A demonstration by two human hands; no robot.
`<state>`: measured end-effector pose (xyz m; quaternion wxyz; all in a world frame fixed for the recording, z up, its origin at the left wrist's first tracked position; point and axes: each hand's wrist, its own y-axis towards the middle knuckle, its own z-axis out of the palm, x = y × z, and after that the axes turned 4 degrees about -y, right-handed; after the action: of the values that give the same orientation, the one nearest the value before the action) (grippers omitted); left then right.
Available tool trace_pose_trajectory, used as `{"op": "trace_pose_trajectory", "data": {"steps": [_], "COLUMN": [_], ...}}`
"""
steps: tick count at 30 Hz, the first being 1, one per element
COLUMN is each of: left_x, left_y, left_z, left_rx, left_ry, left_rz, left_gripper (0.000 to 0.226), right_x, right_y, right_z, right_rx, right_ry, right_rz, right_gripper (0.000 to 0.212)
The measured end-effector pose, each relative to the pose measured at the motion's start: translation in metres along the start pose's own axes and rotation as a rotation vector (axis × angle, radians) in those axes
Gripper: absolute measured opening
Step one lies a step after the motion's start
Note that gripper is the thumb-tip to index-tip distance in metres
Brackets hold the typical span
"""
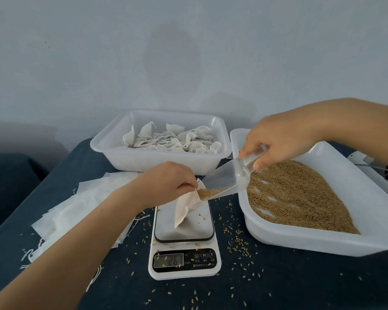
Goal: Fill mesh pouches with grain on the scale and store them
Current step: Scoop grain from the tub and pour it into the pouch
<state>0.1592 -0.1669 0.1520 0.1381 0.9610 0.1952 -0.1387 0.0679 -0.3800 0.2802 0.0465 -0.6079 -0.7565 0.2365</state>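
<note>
My left hand (166,183) pinches the open mouth of a white mesh pouch (185,208), whose lower end lies on the platform of a white digital scale (184,247). My right hand (285,142) grips the handle of a clear plastic scoop (226,177). The scoop is tilted down, its lip at the pouch mouth with brown grain at the lip. The scale display reads about 26.
A white tray (323,240) of brown grain stands at the right. A white bin (112,151) with several filled pouches stands behind the scale. Empty flat pouches (76,209) are piled at the left. Loose grains (238,242) are scattered over the dark tablecloth.
</note>
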Motion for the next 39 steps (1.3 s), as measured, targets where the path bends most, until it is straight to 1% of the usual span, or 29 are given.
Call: {"op": "trace_pose_trajectory", "data": {"steps": [6, 9, 13, 15, 18, 21, 23, 27, 28, 30, 31, 32, 34, 36, 37, 39], "left_x": [0.000, -0.001, -0.001, -0.002, -0.002, -0.001, 0.000, 0.001, 0.002, 0.003, 0.004, 0.005, 0.007, 0.008, 0.008, 0.008], "left_y": [-0.001, 0.000, -0.001, -0.002, -0.005, -0.007, -0.008, -0.010, -0.010, -0.009, -0.010, -0.011, -0.013, -0.016, -0.017, -0.018], "left_z": [0.001, 0.002, 0.003, 0.003, 0.003, 0.002, 0.001, 0.002, 0.002, 0.002, 0.002, 0.001, 0.001, 0.001, 0.002, 0.003], "left_rx": [-0.011, -0.008, -0.016, -0.033, -0.049, -0.058, -0.062, -0.071, -0.071, -0.088, -0.103, -0.121, -0.156, -0.178, -0.191, -0.242], "left_ry": [0.003, 0.007, 0.013, 0.004, 0.005, 0.000, -0.002, -0.009, -0.006, 0.002, 0.010, 0.022, 0.040, 0.048, 0.044, 0.023], "left_rz": [0.001, 0.003, -0.007, -0.009, -0.011, -0.023, -0.038, -0.046, -0.049, -0.058, -0.063, -0.069, -0.074, -0.082, -0.083, -0.064], "left_gripper": [0.018, 0.018, 0.019, 0.018, 0.019, 0.019, 0.019, 0.018, 0.018, 0.020, 0.020, 0.020, 0.019, 0.017, 0.015, 0.012], "right_x": [0.003, 0.010, 0.025, 0.035, 0.045, 0.046, 0.045, 0.044, 0.042, 0.033, 0.024, 0.015, -0.006, -0.030, -0.042, -0.059], "right_y": [-0.001, 0.000, 0.006, 0.009, 0.014, 0.011, 0.009, 0.014, 0.013, 0.007, 0.003, -0.004, -0.018, -0.030, -0.035, -0.044], "right_z": [-0.006, -0.014, -0.030, -0.035, -0.037, -0.041, -0.043, -0.040, -0.040, -0.040, -0.039, -0.037, -0.018, 0.011, 0.029, 0.066], "right_rx": [-0.009, -0.002, -0.019, -0.034, -0.105, -0.034, -0.024, -0.095, -0.101, -0.107, -0.105, -0.109, -0.128, -0.161, -0.191, -0.280], "right_ry": [-0.034, -0.132, -0.268, -0.327, -0.370, -0.399, -0.414, -0.443, -0.422, -0.328, -0.279, -0.207, 0.012, 0.251, 0.351, 0.494], "right_rz": [0.007, 0.030, 0.034, 0.033, 0.048, 0.006, 0.006, 0.039, 0.023, 0.007, 0.013, 0.019, 0.055, 0.123, 0.175, 0.271], "right_gripper": [0.028, 0.034, 0.033, 0.037, 0.041, 0.043, 0.042, 0.033, 0.026, 0.005, 0.014, 0.018, 0.012, 0.035, 0.039, 0.031]}}
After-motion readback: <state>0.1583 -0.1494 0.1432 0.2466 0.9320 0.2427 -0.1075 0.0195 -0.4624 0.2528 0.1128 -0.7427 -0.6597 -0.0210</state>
